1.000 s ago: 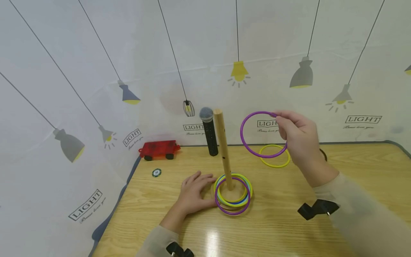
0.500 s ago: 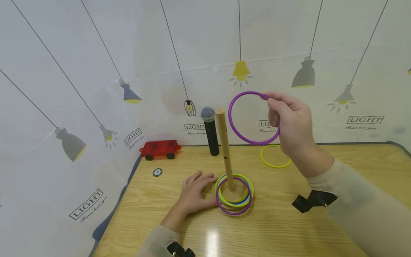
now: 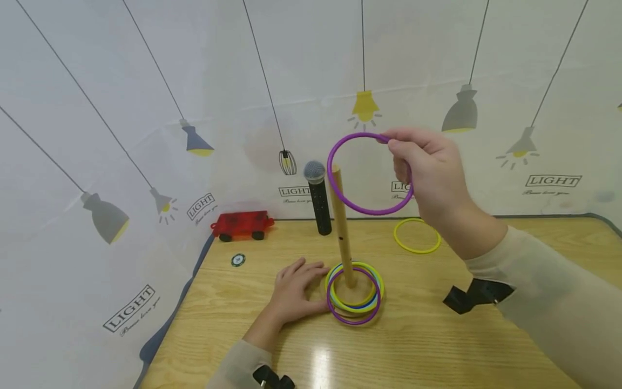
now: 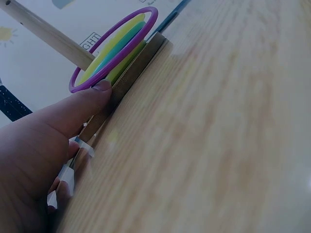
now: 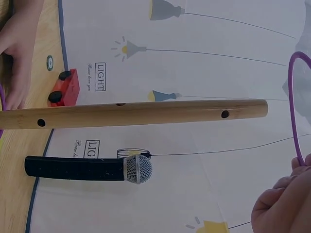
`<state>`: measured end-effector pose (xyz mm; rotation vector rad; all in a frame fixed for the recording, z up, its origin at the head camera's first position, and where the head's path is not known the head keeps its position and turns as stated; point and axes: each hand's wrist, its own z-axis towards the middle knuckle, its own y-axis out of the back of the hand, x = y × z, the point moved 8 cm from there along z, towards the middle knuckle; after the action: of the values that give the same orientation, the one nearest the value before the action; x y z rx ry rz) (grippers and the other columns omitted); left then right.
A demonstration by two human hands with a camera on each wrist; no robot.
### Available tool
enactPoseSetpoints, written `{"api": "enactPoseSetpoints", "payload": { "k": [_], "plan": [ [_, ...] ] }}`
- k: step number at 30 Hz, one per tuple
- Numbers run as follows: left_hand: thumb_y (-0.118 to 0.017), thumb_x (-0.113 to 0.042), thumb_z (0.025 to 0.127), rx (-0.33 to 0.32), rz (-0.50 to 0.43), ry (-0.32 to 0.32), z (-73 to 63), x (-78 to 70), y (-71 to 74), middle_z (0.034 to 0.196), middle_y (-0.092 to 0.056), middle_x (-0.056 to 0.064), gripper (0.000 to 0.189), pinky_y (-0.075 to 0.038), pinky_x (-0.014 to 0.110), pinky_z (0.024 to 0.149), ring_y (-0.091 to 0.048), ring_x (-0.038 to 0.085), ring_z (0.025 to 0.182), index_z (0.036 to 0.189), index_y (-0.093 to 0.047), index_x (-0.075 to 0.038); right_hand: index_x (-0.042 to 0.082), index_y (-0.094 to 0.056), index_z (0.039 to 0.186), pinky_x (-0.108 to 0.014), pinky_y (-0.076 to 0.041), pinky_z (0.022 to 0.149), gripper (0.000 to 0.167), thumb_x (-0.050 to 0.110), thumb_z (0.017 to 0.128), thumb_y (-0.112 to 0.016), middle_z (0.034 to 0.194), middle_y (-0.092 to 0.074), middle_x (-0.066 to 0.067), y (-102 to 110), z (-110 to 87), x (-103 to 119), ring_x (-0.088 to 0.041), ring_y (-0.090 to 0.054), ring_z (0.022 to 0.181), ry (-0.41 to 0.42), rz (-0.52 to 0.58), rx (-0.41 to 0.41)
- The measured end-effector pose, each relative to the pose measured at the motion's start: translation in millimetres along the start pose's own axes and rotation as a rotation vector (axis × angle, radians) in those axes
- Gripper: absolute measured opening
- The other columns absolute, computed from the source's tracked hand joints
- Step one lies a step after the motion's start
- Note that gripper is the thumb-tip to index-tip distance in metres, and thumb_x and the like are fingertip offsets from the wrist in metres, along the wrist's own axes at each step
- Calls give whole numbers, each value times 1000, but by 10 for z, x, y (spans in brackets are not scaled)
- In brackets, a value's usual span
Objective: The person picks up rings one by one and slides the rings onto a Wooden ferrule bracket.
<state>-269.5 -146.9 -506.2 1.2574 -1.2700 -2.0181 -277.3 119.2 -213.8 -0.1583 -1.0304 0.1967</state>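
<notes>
A wooden peg stand [image 3: 342,232] with a round base rises upright from the table. My left hand [image 3: 293,294] holds the base by its left side, and in the left wrist view the thumb [image 4: 92,99] lies against the base's edge [image 4: 129,80]. Several rings lie round the foot of the peg, a purple ring [image 3: 353,323] topmost and tilted. My right hand [image 3: 434,175] pinches another purple ring [image 3: 374,212] between thumb and fingers, high by the peg's top. In the right wrist view, that ring is just beyond the peg's end, apart from it.
A yellow ring [image 3: 417,252] lies on the table [image 3: 413,346] behind and right of the stand. A black microphone [image 3: 319,208] stands upright behind the peg. Farther left are a red toy wagon [image 3: 242,225] and a round chip [image 3: 238,260]. A printed cloth [image 3: 194,65] hangs behind.
My right hand has raised the purple ring and carried it left, from above the yellow ring to the peg's top. My left hand has stayed at the base.
</notes>
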Motion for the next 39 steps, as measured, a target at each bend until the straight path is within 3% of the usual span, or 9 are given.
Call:
{"api": "enactPoseSetpoints", "payload": {
  "k": [18,24,39],
  "plan": [
    [-80,-69,82,-9,-12,-12,18,-6,-11,159,-54,-7,78,-19,66,120,-31,38,156,149,-64,-32,9,-81,101,-26,-26,53,22,3,106,-60,67,-45,-1,-127,-105,-223,-14,-31,56,-107,-115,97],
    [-79,-71,82,-5,0,-8,16,7,-25,159,-53,-9,79,-19,65,120,-30,37,157,149,-64,-32,6,-79,107,-25,-28,55,20,8,108,-59,71,-47,0,-109,-137,-285,-14,-33,59,-159,-156,95],
    [-79,-70,83,2,-5,0,10,20,-26,159,-54,-8,78,-19,65,120,-30,36,157,149,-64,-32,-2,-75,114,-26,-31,56,21,11,109,-59,71,-49,0,-171,-118,-330,-13,-35,59,-178,-195,105]
  ]
}}
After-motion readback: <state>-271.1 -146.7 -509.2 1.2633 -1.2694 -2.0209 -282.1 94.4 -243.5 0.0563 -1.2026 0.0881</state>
